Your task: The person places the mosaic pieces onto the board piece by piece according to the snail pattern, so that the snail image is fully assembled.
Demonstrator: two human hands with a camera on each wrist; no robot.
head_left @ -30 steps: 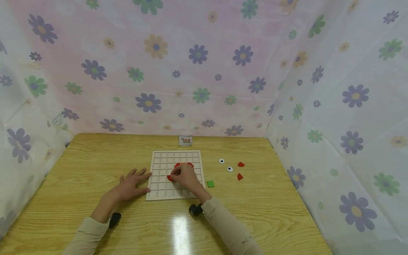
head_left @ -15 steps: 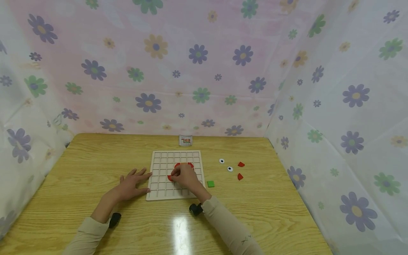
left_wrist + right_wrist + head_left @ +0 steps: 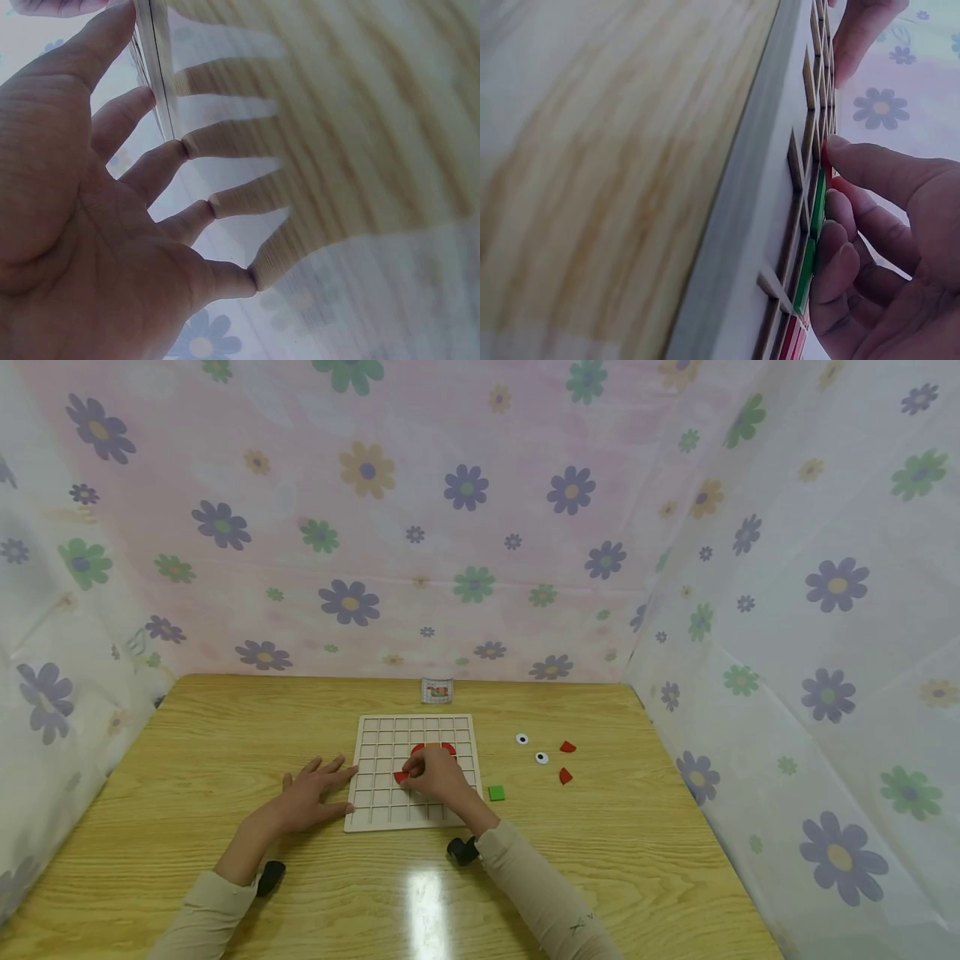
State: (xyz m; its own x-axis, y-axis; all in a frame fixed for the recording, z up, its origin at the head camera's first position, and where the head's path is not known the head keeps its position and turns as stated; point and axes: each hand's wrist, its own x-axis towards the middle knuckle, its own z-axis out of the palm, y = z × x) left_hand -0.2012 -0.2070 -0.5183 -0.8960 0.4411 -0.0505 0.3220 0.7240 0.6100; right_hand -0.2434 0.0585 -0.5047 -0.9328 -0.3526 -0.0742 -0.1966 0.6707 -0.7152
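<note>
A pale wooden grid board (image 3: 377,814) lies on the table in the head view. My left hand (image 3: 311,797) has its fingers spread flat on the table, with fingertips touching the board's left edge. Over the board's middle, my right hand (image 3: 438,777) pinches a small red piece (image 3: 401,777) between thumb and fingers, at a grid cell. The right wrist view shows this red piece (image 3: 827,161) edge-on by the thumb, with green pieces (image 3: 805,276) set in cells beside it. Further red pieces (image 3: 448,748) and an orange one (image 3: 432,745) sit beyond the hand, which partly hides them.
Right of the board lie a green square (image 3: 497,792), two eye discs (image 3: 542,758) and two red wedge pieces (image 3: 566,775). A small picture card (image 3: 437,691) lies behind the board. Flower-printed sheets (image 3: 412,568) surround the table (image 3: 225,718) at the back and sides.
The red piece at my right fingertips has turned slightly, and the fingers have shifted a little with it. My left hand and the board stay nearly where they were.
</note>
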